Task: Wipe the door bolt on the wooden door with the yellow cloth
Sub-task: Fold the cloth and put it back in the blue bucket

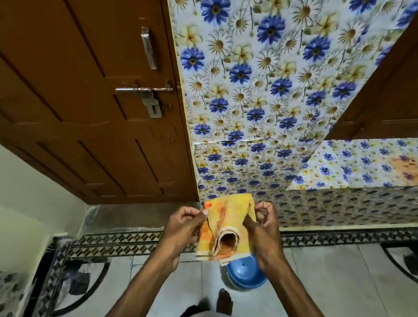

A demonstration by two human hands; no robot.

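Two hands are pinched on the yellow cloth (226, 227): the left hand (185, 229) at its left edge, the right hand (262, 228) at its right, well below the door bolt (144, 91) on the wooden door (56, 77). The cloth is loosely rolled, orange-stained, with a hanging fold. That loose fold could be snagged on the bolt's hasp, or the cloth dropped toward the blue bowl (246, 272) on the floor, if it is not gathered first. The bolt looks steel, slid toward the floral-papered wall (263, 73).
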